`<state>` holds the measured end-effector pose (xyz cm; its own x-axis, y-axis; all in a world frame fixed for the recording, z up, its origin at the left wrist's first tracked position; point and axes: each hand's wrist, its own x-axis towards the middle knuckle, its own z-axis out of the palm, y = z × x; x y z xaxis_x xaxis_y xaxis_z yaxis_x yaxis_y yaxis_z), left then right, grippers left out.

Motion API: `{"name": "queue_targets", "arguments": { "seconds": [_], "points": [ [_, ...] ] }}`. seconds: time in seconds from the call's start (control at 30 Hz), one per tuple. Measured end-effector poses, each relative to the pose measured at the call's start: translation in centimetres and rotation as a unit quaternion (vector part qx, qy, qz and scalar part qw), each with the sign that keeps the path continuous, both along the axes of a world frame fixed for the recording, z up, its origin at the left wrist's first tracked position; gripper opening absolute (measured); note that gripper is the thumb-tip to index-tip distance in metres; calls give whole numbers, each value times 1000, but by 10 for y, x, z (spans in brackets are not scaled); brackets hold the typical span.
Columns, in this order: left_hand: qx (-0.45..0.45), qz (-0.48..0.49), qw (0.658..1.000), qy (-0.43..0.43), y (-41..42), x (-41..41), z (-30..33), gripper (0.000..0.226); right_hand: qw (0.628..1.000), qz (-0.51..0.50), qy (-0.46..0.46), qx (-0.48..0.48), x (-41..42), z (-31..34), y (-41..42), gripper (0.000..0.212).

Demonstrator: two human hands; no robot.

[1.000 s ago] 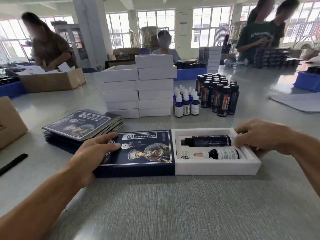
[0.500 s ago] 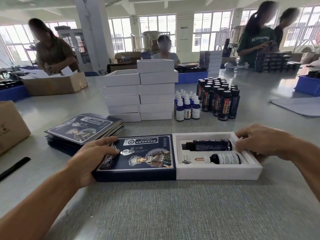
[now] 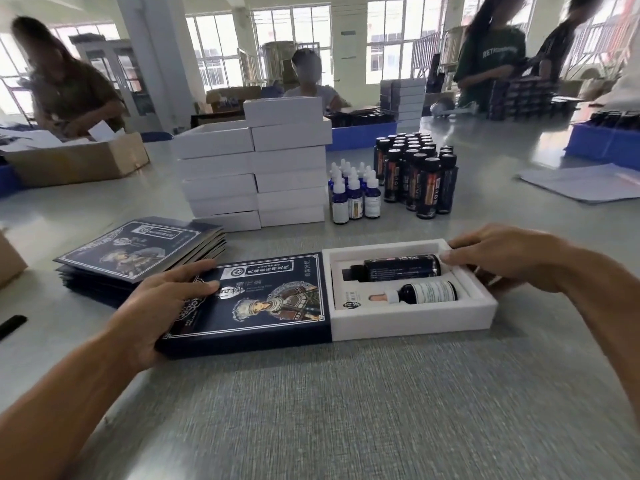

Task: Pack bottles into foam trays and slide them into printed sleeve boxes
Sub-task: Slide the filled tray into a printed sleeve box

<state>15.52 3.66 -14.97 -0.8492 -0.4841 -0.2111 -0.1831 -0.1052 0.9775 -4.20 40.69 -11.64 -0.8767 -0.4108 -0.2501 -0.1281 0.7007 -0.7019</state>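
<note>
1. The foam tray (image 3: 412, 320) lies on the worktop (image 3: 346, 410) with its left end inside the printed sleeve (image 3: 249, 299). Compared with a second ago, about the same length of tray shows, so the slide has barely advanced.
2. The tall dark bottle (image 3: 398, 268) and the dropper bottle (image 3: 422, 292) lie side by side in their tray cut-outs, both uncovered.
3. The left hand (image 3: 162, 306) grips the sleeve's left end, fingers flat on top and thumb at the near edge, bracing it as before.
4. The right hand (image 3: 509, 261) rests on the tray's right end, fingers reaching over the rim towards the tall bottle; whether the thumb curls under the tray is probably hidden, so I cannot tell its grip.
5. Judgement: the push is the step in hand, and most of the tray's travel remains.
6. Behind stand stacked white trays (image 3: 252, 171), spare bottles (image 3: 415, 178) and flat sleeves (image 3: 138, 251).
</note>
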Motion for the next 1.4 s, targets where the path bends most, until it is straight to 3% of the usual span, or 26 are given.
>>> {"name": "queue_targets", "arguments": {
  "seconds": [0.3, 0.8, 1.4],
  "points": [
    [-2, 4, 1000, 21, 3, -4, -4, 41, 994, 12, -39, -99, 6, 8, 8, 11],
    [62, 5, 997, 36, 0, -1, -5, 43, 990, 7, -79, -115, -7, 3, 16, 20],
    [-46, -2, 999, 2, -4, 1, -7, 28, 988, -46, -68, -130, -11, 0, 12, 18]
  ]
}}
